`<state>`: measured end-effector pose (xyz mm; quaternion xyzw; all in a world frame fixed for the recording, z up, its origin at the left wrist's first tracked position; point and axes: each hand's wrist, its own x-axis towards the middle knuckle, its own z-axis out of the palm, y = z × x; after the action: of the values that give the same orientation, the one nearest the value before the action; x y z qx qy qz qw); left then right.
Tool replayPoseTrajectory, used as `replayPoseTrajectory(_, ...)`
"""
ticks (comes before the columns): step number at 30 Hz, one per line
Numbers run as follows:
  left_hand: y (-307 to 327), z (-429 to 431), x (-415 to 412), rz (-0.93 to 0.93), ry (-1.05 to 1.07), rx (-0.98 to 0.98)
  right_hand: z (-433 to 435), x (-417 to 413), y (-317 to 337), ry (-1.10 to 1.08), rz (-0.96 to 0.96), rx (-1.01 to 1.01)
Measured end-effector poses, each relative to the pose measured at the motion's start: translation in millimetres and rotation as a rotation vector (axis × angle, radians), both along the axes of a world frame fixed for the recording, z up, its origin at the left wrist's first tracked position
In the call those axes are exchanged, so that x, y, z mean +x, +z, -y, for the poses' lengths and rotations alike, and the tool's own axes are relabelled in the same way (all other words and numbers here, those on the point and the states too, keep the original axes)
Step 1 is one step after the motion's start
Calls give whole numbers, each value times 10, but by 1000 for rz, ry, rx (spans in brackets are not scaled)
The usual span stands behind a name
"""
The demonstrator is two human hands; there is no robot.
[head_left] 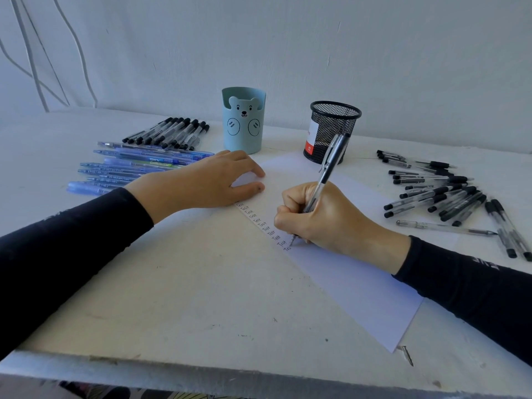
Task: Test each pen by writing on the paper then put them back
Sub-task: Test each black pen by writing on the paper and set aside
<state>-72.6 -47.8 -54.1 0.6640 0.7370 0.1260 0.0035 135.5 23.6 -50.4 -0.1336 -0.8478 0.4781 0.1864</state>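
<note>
Right hand (325, 220) clamps clear plastic pen with black clip (328, 168) low on barrel, tip on white paper sheet (359, 283) beneath; pen likely light, rigid, slick; left hand (201, 180) flat, fingers straight, pinning flimsy sheet

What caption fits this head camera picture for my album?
Right hand writes "Test" with a pen; left hand rests on the paper.

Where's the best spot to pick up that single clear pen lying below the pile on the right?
Pinch the clear pen mid-barrel from above, approaching from the near side: it lies flat and crosswise, its barrel bare there, while the black-capped pile crowds its far side.
</note>
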Motion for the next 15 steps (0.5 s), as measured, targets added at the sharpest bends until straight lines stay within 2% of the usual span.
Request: replayPoseTrajectory(15, 1, 7, 3, 1, 6, -11, -61, 12, 18, -13, -27, 8)
